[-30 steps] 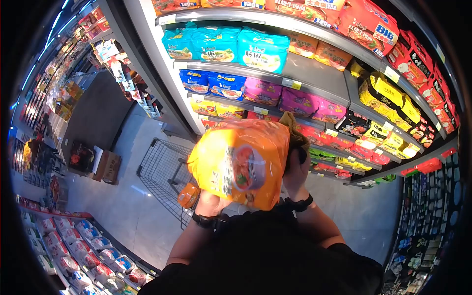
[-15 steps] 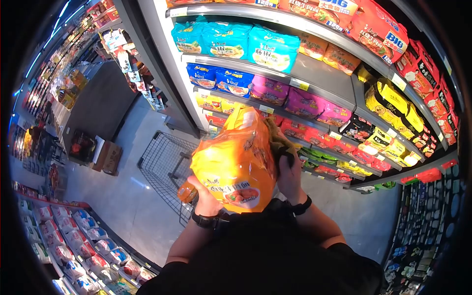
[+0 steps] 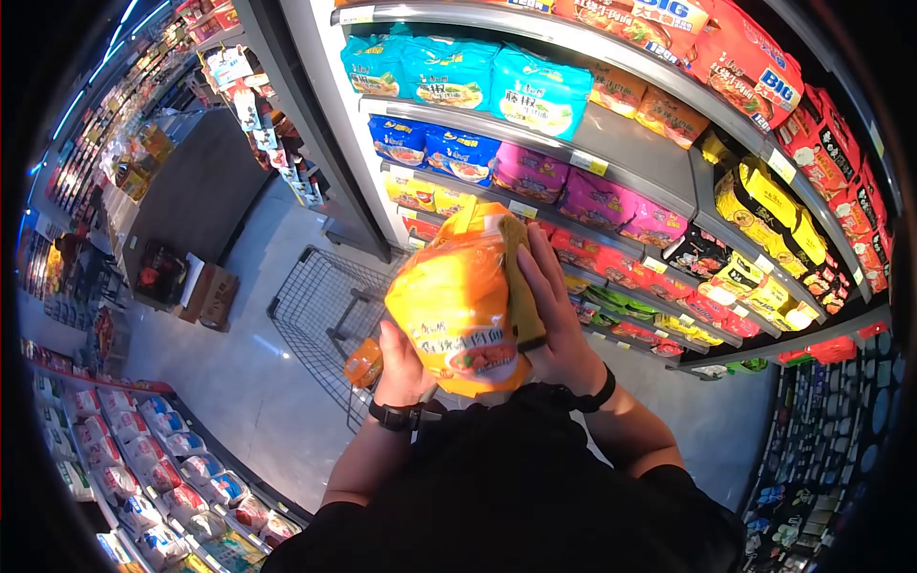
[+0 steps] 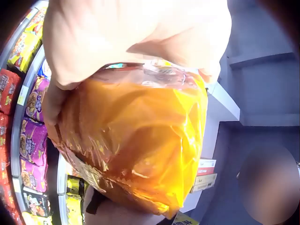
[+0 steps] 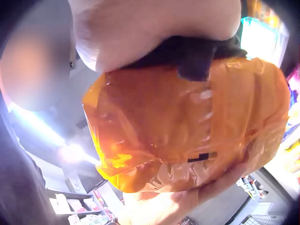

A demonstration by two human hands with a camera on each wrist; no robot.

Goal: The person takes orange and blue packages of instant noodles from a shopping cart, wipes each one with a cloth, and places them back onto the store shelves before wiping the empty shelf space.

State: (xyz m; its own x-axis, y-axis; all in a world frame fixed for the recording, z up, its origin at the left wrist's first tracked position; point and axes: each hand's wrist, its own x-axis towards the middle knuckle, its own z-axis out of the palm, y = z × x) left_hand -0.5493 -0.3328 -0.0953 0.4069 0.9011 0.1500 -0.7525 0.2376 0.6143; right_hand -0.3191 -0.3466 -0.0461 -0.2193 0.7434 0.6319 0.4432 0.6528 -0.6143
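An orange multipack of instant noodles is held up in front of the chest, its printed bowl picture toward the body. My left hand grips its lower left side, thumb up along the wrapper. Against the right side lies a folded brown cloth. My right hand presses this cloth to the pack with its fingers stretched out. In the right wrist view the cloth appears dark, between the palm and the shiny orange wrapper. Creased clear film shows by the left hand in the left wrist view.
A wire shopping cart stands below on the left, with a smaller orange pack in it. Shelves of noodle packs, including teal ones and purple ones, rise ahead. A carton sits on the floor at left.
The noodle pack has turned and tilted, bringing its lettering upright near the body. My right fingers have straightened over the cloth, which now lies flatter along the pack's right side.
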